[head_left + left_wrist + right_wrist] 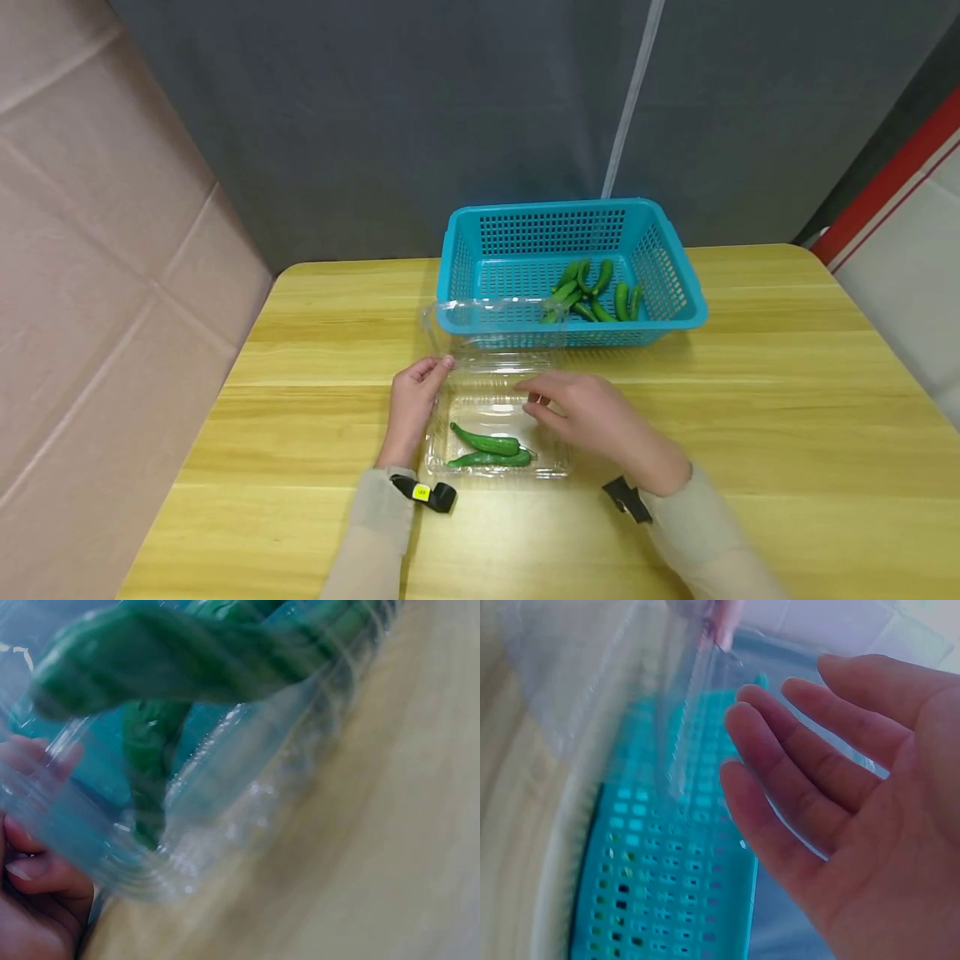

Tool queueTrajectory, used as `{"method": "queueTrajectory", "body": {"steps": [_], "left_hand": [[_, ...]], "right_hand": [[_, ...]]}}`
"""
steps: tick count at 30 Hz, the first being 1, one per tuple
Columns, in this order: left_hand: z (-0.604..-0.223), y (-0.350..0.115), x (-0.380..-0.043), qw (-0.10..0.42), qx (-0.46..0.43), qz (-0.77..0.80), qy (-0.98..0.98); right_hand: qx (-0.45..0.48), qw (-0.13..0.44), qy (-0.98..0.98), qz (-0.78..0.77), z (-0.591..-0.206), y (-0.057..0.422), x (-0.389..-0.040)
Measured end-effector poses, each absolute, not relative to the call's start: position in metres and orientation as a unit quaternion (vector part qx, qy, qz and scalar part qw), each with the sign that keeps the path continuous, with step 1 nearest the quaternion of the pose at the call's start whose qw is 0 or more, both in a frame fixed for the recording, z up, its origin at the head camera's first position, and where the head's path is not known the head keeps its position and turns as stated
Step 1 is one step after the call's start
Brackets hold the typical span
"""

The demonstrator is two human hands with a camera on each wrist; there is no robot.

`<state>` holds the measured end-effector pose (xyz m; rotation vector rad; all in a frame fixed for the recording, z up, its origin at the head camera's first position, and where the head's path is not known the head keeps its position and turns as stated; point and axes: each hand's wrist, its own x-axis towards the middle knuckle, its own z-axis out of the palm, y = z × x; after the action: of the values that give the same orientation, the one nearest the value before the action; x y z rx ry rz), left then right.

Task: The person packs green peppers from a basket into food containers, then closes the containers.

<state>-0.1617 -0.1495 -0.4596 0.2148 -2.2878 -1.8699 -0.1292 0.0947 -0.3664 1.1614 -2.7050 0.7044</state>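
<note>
A clear plastic clamshell box [495, 403] lies on the table with its lid [491, 333] raised at the back. Two green peppers [487, 443] rest near its front edge; the left wrist view shows the peppers [172, 660] through the clear wall. My left hand [417, 400] pinches the box's left rim near the hinge, thumb on top. Over the box's right side hovers my right hand [592, 412], its fingers loosely bent. The right wrist view shows that hand [832, 772] with spread fingers and a bare palm.
Behind the box stands a blue plastic basket [450, 275], with several more green peppers [588, 287] in its right part. The raised lid overlaps the basket's front wall in the head view. A grey partition [420, 125] rises along the table's [780, 417] back edge.
</note>
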Motion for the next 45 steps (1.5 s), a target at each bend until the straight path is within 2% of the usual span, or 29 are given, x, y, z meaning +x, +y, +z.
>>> {"method": "queueTrajectory", "body": {"steps": [9, 16, 19, 24, 30, 35, 39, 45], "left_hand": [[-0.456, -0.152, -0.160, 0.084, 0.078, -0.630, -0.768], [-0.435, -0.150, -0.151, 0.070, 0.073, -0.641, -0.761], [-0.438, -0.152, -0.151, 0.074, 0.068, -0.636, -0.765], [-0.455, -0.155, -0.157, 0.081, 0.076, -0.628, -0.770], [-0.459, -0.157, -0.158, 0.100, 0.078, -0.625, -0.771], [-0.449, -0.155, -0.155, 0.095, 0.074, -0.626, -0.771], [-0.458, -0.154, -0.159, 0.092, 0.074, -0.624, -0.772], [-0.442, -0.147, -0.154, 0.065, 0.063, -0.634, -0.768]], "right_hand": [[0.344, 0.045, -0.906, 0.241, -0.350, 0.110, -0.133], [0.331, 0.052, -0.908, 0.251, -0.344, 0.121, -0.138], [0.325, 0.058, -0.910, 0.252, -0.344, 0.125, -0.139], [0.316, 0.074, -0.913, 0.249, -0.344, 0.131, -0.141], [0.304, 0.091, -0.913, 0.256, -0.343, 0.135, -0.144], [0.305, 0.124, -0.905, 0.270, -0.344, 0.137, -0.148], [0.296, 0.150, -0.901, 0.281, -0.346, 0.143, -0.150], [0.287, 0.180, -0.895, 0.290, -0.345, 0.153, -0.149]]}}
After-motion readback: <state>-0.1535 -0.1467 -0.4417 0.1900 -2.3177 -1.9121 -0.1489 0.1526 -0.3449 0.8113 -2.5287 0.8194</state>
